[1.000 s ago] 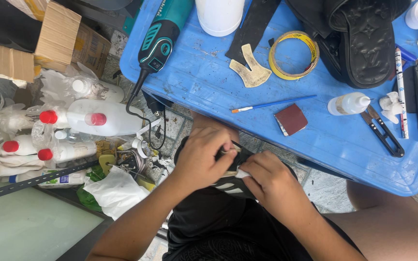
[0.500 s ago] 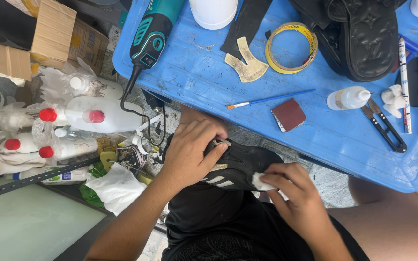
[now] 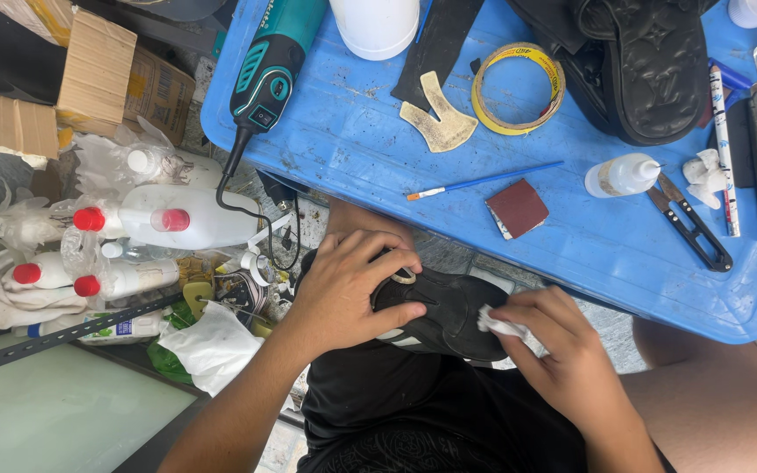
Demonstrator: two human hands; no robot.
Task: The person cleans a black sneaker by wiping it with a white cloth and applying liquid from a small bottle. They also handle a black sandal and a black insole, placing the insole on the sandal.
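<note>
Left hand (image 3: 348, 289) curled gripping black shoe (image 3: 449, 311) on lap, right hand (image 3: 554, 350) pinching white cloth (image 3: 497, 324) against it

Both forearms are bare, with no sleeves reaching the wrists. The left hand (image 3: 348, 293) and right hand (image 3: 562, 359) carry no gloves (no rings or watch show either). Black fabric shorts (image 3: 413, 412) cover the lap at six o'clock; the knees are bare.

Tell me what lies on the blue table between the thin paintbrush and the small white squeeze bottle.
In the head view, a dark red sanding block lies on the blue table, between the paintbrush and the white squeeze bottle, slightly below the line joining them.
</note>
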